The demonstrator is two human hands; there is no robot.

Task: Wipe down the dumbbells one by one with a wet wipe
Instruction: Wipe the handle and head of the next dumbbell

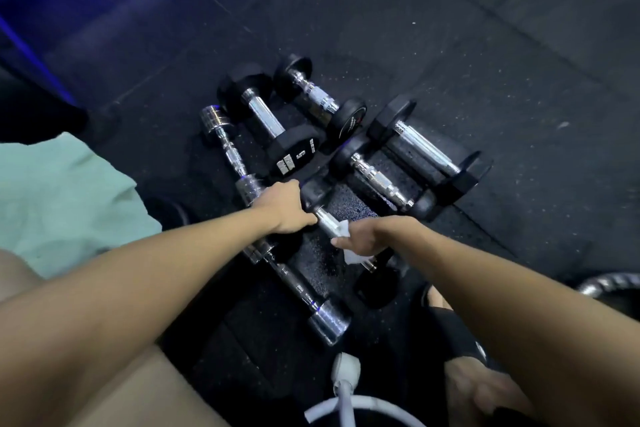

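Left hand (285, 210) fingers grip dumbbell (323, 218) head | right hand (367, 236) fingers pinch soft wipe (341, 230) around bar | heavy, slick; steady by head.

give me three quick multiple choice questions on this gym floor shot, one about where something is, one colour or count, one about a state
1. Where is the wet wipe?
A. on the handle of the dumbbell being held
B. lying on the green cloth
C. under the chrome dumbbell

2. What number is printed on the hex dumbbell's near end?
A. 2
B. 5
C. 9

3. What is the left hand doing?
A. hanging open above the floor
B. gripping one end of the held dumbbell
C. holding the wipe

Answers: 1 A, the right hand presses the white wipe around the shiny handle. 2 B, a white 5 shows on the black end. 3 B, its fingers curl over the black head while the right hand wipes.
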